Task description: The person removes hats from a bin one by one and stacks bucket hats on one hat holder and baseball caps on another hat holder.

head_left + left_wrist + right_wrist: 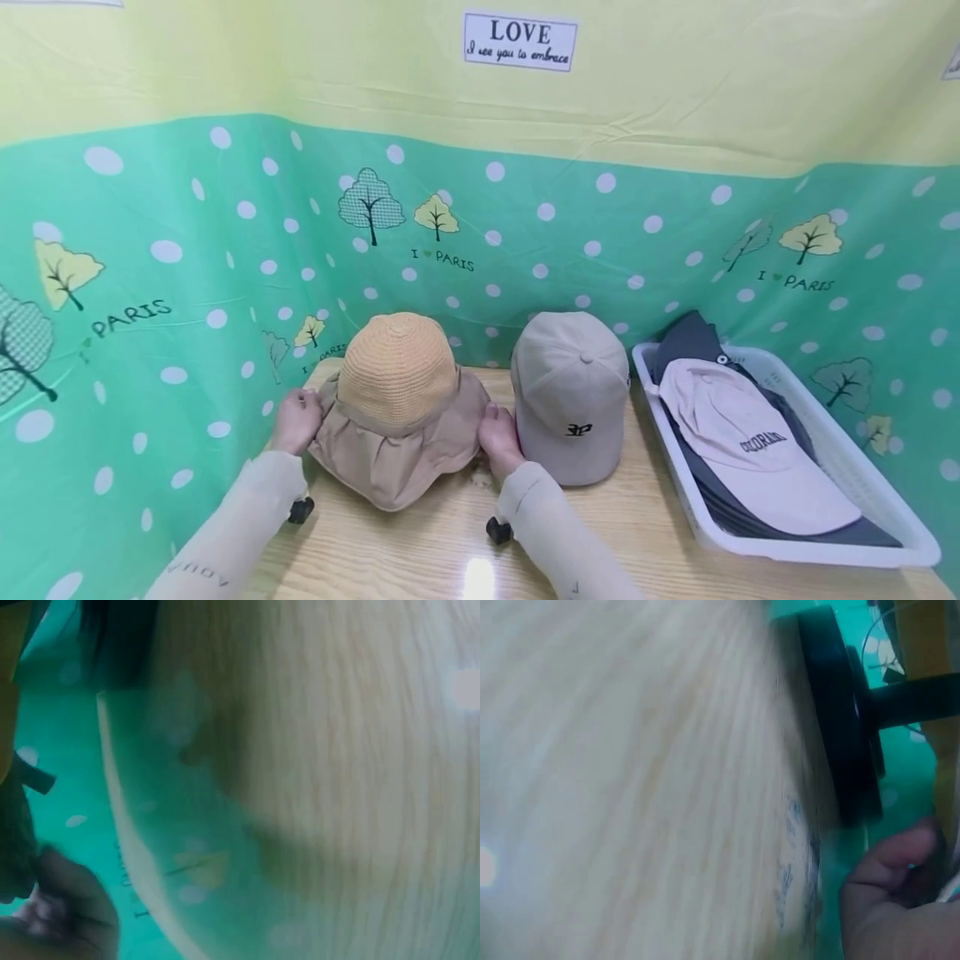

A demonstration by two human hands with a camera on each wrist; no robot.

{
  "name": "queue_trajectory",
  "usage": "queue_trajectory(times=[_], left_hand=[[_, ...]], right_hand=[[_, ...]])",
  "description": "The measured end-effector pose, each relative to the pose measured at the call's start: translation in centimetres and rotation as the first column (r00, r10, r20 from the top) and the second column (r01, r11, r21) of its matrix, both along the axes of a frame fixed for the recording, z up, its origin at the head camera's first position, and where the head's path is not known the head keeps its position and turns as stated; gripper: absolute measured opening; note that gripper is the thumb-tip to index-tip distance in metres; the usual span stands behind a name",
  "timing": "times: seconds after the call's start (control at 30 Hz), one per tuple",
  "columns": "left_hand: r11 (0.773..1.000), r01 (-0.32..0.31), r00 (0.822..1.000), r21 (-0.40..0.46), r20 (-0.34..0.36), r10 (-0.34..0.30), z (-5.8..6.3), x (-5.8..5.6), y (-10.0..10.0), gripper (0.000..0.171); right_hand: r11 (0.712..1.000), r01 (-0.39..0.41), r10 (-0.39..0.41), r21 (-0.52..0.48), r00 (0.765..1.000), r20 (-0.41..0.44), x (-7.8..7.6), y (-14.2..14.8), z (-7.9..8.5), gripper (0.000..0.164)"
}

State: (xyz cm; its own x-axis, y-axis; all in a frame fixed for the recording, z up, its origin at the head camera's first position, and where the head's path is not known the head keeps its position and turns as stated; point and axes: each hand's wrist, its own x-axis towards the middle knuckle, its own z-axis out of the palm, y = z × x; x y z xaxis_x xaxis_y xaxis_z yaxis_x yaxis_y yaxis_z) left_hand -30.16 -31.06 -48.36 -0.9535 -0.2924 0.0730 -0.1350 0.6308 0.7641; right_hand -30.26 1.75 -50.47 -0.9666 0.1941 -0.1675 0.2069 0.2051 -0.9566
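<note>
A sun hat [397, 375] with a woven straw-coloured crown and a wide tan cloth brim sits near the table's back left. My left hand [296, 419] pinches the brim at its left edge. On the opposite side, my right hand [501, 435] grips the brim's right edge, close beside a grey baseball cap [572, 392] with a dark emblem. The left wrist view shows that hand [71, 911] low at the left, blurred, its fingers at the brown brim [15, 847]. In the right wrist view the curled hand [900, 900] appears at the lower right.
At the right stands a white plastic basket [911, 533] holding a pale pink COLORADO cap [735, 433] and dark caps beneath it. A green and yellow printed curtain [525, 208] hangs behind and beside the wooden table [405, 558].
</note>
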Motion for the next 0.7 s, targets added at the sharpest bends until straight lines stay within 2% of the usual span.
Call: queue_trajectory(times=[0.07, 0.17, 0.27, 0.4, 0.53, 0.63, 0.7], left_hand=[[1.000, -0.014, 1.000, -0.004, -0.016, 0.013, 0.5, 0.4, 0.1, 0.045], [1.000, -0.013, 0.998, -0.025, -0.069, 0.011, 1.6, 1.3, 0.3, 0.043], [0.999, -0.007, 0.989, -0.052, -0.149, -0.001, 2.7, 2.3, 0.7, 0.038], [0.998, 0.006, 0.974, -0.060, -0.224, -0.020, 4.2, 3.8, 1.7, 0.034], [0.998, 0.016, 0.954, -0.059, -0.298, -0.033, 5.3, 5.3, 3.0, 0.032], [0.998, 0.021, 0.927, -0.055, -0.372, -0.040, 6.0, 6.3, 4.2, 0.027], [0.998, 0.035, 0.900, -0.051, -0.432, -0.054, 6.6, 6.9, 5.0, 0.021]], right_hand=[[0.996, -0.025, 0.027, -0.089, 0.999, 0.020, 0.6, 0.2, 0.2, 0.044], [0.967, -0.085, 0.098, -0.238, 0.994, 0.044, 1.6, 0.7, 0.6, 0.042], [0.946, -0.171, 0.188, -0.275, 0.982, 0.035, 2.8, 1.2, 1.1, 0.039], [0.940, -0.267, 0.271, -0.211, 0.962, -0.011, 4.7, 2.0, 2.1, 0.044], [0.927, -0.354, 0.349, -0.128, 0.935, -0.059, 6.8, 3.5, 2.9, 0.061], [0.908, -0.417, 0.410, -0.043, 0.905, -0.109, 8.0, 5.2, 3.4, 0.057], [0.899, -0.437, 0.433, 0.002, 0.890, -0.145, 8.7, 6.3, 3.8, 0.051]])
